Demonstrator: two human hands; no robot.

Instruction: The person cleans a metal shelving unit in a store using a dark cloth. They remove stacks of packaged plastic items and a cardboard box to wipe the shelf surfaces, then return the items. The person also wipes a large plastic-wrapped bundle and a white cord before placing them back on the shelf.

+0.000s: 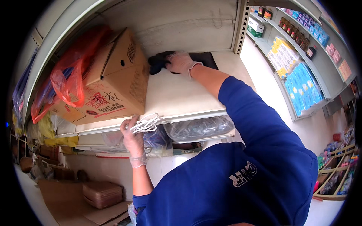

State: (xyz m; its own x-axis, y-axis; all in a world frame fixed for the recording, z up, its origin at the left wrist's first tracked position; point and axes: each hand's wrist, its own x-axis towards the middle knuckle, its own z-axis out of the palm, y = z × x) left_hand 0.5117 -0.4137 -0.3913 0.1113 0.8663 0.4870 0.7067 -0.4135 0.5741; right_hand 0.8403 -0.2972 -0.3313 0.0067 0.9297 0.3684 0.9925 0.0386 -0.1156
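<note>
My left hand [133, 138], in a thin clear glove, holds a loose bundle of white cord [147, 123] at the front edge of a metal shelf [195, 113]. Toward the back of that shelf, my right hand [181, 62], gloved the same way, rests on a dark cloth [158, 60] with its fingers on the folds. More of the dark material lies beside and behind this hand. A cardboard box [113, 82] with printing and handwritten marks stands on the shelf to the left of the cloth. A red plastic bag [70, 76] hangs over the box's left side.
Lower shelves hold clear plastic packages [200, 128] and a yellow bag [62, 141]. A perforated upright [241, 28] bounds the shelf at right. Beyond it stand shelves with blue packs [304, 87] and bottles [295, 34]. Flattened cardboard [65, 200] and a pinkish case [103, 195] lie at lower left.
</note>
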